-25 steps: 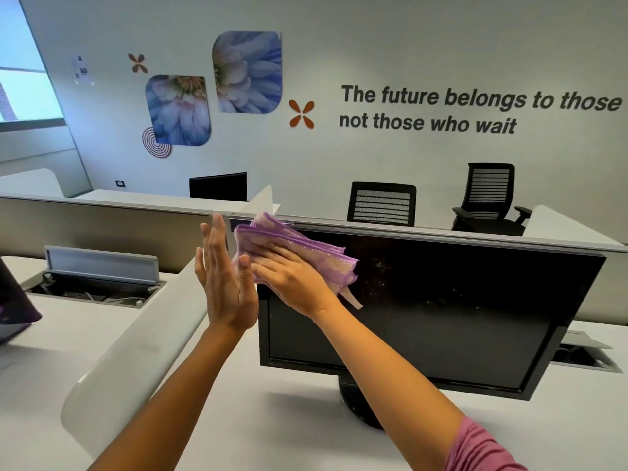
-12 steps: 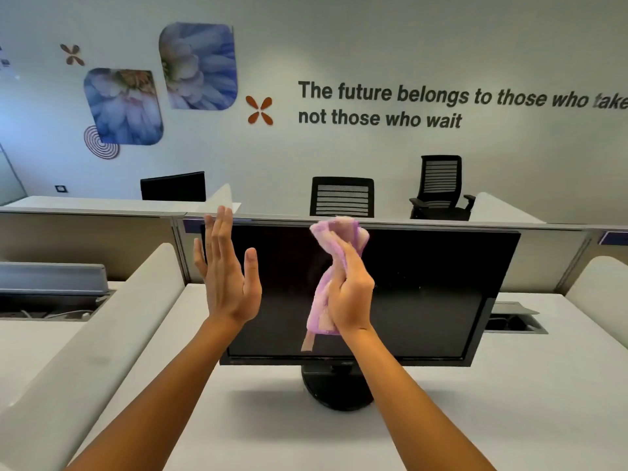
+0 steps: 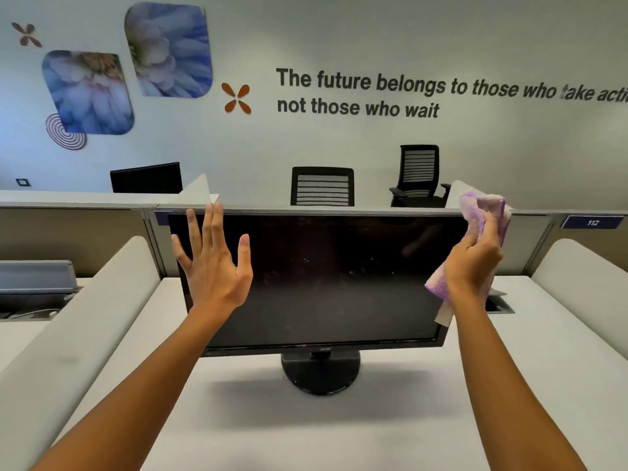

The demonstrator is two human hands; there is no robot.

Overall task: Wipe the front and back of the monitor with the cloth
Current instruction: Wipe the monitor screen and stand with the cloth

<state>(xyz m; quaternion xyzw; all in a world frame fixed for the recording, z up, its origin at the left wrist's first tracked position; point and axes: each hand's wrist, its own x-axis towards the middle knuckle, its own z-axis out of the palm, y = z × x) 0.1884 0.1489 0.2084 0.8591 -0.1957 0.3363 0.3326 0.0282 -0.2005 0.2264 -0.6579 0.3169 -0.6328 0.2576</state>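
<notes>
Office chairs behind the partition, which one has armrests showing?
The right office chair, turned at an angle, shows armrests at both sides. The middle office chair faces squarely, and only its slatted back rises above the partition.

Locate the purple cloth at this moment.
In the head view, the purple cloth is on the right, gripped by the right hand at the upper right edge of the monitor.

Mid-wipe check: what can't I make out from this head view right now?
- Back of the monitor: faces away, hidden by its own screen.
- Monitor's right edge: covered by the cloth and right hand.
- Whether the left hand touches the screen: unclear.
- Wall quote's end: cut off by the frame's right edge.
</notes>
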